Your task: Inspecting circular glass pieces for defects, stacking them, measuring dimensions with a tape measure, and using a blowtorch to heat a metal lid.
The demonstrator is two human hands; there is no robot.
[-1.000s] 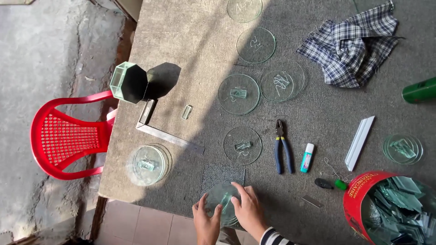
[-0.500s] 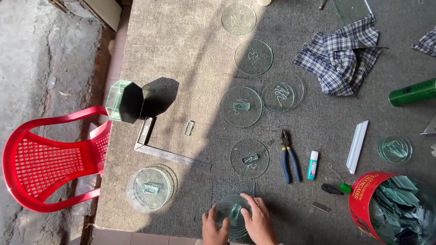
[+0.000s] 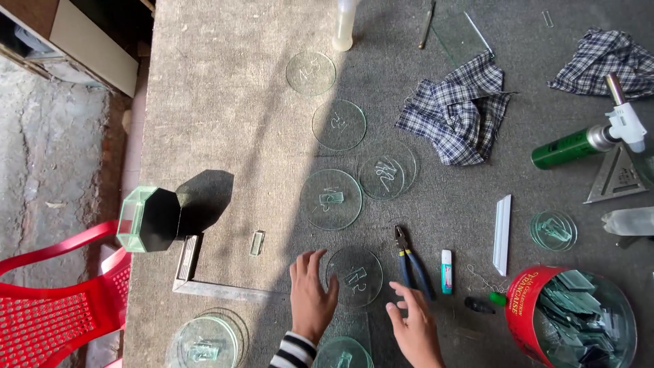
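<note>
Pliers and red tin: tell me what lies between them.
In the head view, between the blue-handled pliers and the red tin lie a small white-and-blue tube and, lower down, a green-and-black tool on the grey tabletop.

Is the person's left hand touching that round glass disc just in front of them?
Touching. The head view shows the left hand flat on the table with its fingers against the left rim of the round glass disc; no gap shows between them. The right hand hovers nearby, off the disc.
</note>
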